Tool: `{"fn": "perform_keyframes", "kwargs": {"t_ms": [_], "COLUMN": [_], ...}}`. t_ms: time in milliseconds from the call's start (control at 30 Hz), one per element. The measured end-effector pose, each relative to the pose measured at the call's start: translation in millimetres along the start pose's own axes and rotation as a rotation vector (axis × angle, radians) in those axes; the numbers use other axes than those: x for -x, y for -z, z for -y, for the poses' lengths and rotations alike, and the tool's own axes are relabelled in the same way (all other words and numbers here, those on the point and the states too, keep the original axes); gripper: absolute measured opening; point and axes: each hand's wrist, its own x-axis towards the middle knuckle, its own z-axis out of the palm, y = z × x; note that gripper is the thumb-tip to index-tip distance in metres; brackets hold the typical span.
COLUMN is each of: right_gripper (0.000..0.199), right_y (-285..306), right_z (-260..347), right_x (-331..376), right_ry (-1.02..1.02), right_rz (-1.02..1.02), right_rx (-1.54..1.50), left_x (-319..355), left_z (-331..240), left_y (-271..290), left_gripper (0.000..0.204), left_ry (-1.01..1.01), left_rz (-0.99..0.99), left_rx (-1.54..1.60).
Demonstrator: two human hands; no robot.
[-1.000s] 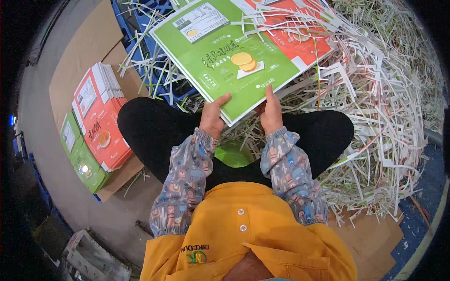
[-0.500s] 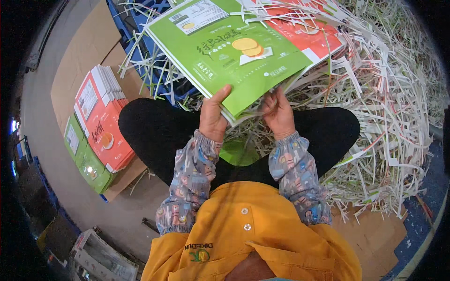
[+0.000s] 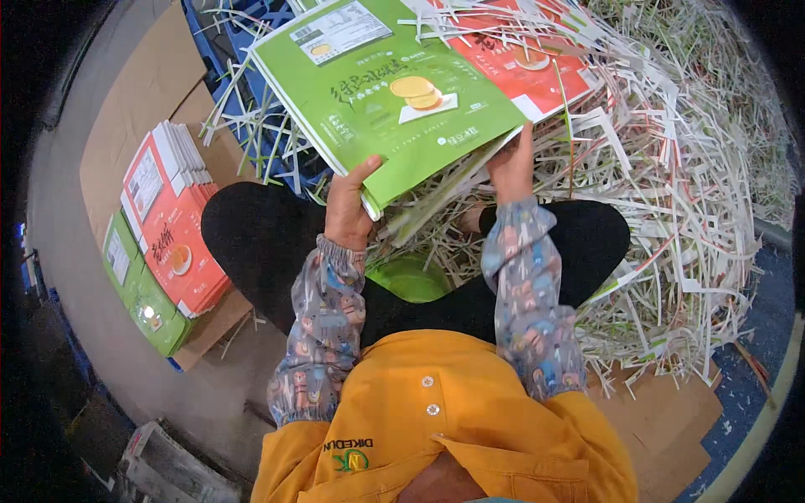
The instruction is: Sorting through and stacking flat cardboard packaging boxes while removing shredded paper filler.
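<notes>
Just past my black-clad legs [image 3: 268,243]: stack of green printed packaging sheets [image 3: 390,134], extending forward from both hands. Left hand [image 3: 347,204] pinches near corner, thumb on top. Right hand [image 3: 511,166] at right edge, fingers hidden, can't tell if gripping. Paper shreds [image 3: 671,243] on the right.

Right fingers [image 3: 525,142] farther along green sheets [image 3: 369,117], now near their right corner; left fingers [image 3: 362,173] shifted leftward
</notes>
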Motion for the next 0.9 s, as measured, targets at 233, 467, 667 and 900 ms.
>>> {"fn": "perform_keyframes", "kwargs": {"t_ms": [233, 467, 667, 900], "right_gripper": [0.037, 0.03, 0.033, 0.042], "right_y": [10.3, 77.4, 75.6, -9.8], "right_z": [6.7, 22.0, 6.0, -24.2], "right_x": [-49.1, -58.7, -41.9, 60.1], "right_ry": [0.29, 0.511, 0.914, -0.151], "right_rz": [-0.25, 0.083, -0.18, 0.033], "right_rx": [0.332, 1.347, 1.723, 0.171], "left_x": [-0.6, -12.2, -2.7, 6.6], "left_z": [5.4, -14.5, 5.2, 16.2], "left_y": [-3.2, 23.4, -1.3, -7.0], "left_gripper": [0.039, 0.038, 0.038, 0.038], "left_ry": [-0.004, 0.029, 0.022, 0.049], "left_rz": [-0.03, 0.025, 0.01, 0.079], "left_rx": [0.016, 0.141, -0.012, 0.031]}}
